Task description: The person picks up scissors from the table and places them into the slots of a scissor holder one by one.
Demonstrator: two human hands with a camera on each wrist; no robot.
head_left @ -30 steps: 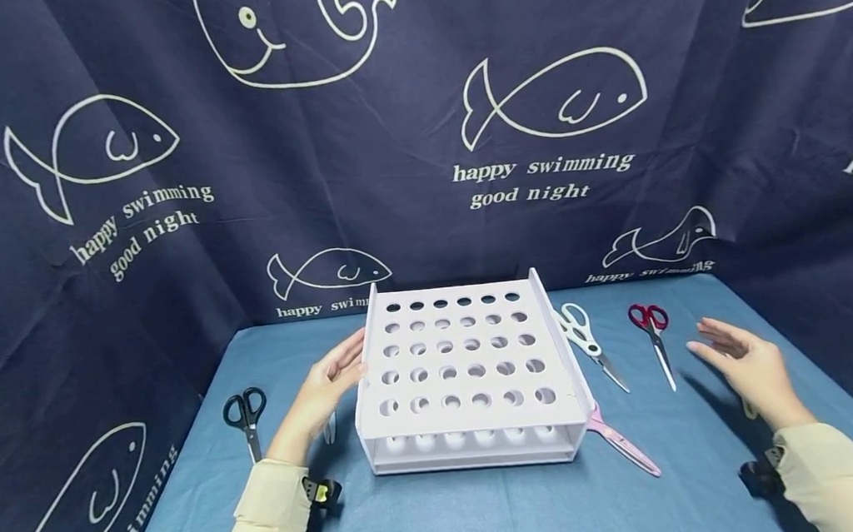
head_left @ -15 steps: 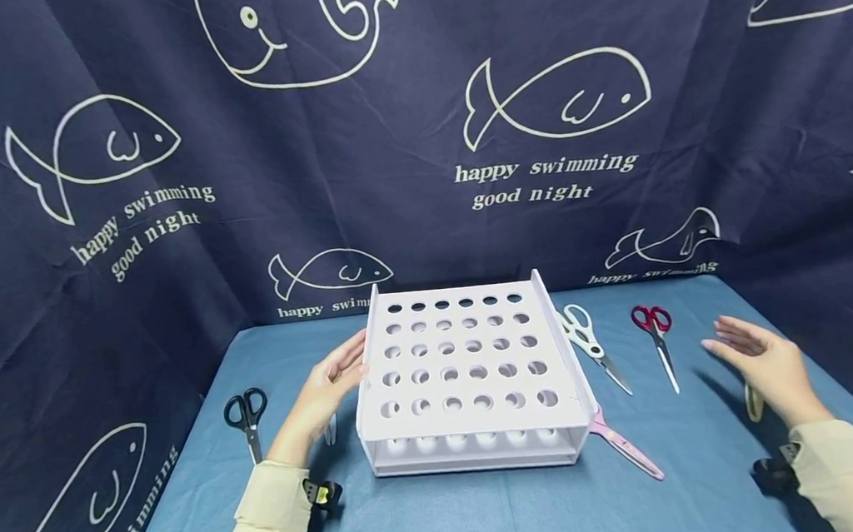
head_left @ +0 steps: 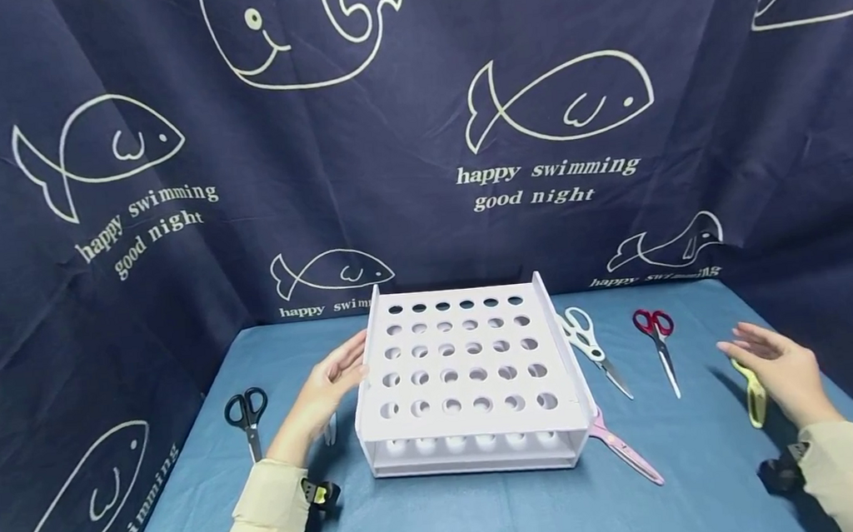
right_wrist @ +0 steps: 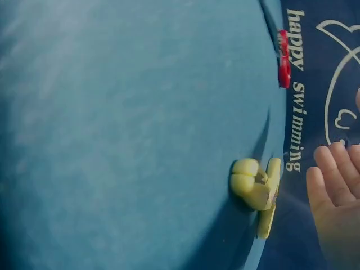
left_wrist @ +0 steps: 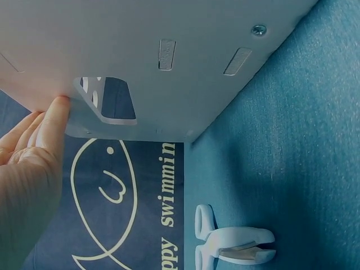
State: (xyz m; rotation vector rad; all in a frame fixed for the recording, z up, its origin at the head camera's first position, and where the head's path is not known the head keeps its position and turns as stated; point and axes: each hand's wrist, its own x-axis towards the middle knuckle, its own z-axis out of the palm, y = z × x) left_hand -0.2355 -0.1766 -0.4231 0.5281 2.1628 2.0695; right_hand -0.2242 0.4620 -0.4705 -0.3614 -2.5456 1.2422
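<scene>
A white rack [head_left: 439, 425] with rows of round holes stands mid-table. My left hand [head_left: 327, 391] touches its left side with extended fingers; in the left wrist view the fingertips [left_wrist: 61, 104] lie on the side panel beside a cut-out. Off to the right, my right hand [head_left: 784, 371] is held above the table with fingers loosely spread, holding nothing. Just left of and below it lies a yellow, blunt-ended plastic tool [head_left: 757, 403], which looks like small scissors; the right wrist view shows it [right_wrist: 253, 188] apart from the hand.
White-handled scissors [head_left: 584, 339] and pink scissors [head_left: 630, 457] lie right of the rack, partly behind it. Red-handled scissors [head_left: 657, 333] are farther right. Black-handled scissors [head_left: 246, 414] lie at left. A pale blunt plastic tool [left_wrist: 225, 244] is beside the rack's left side.
My right hand has moved to the right and slightly nearer, uncovering more of the yellow tool. The left hand and the rack have stayed in place.
</scene>
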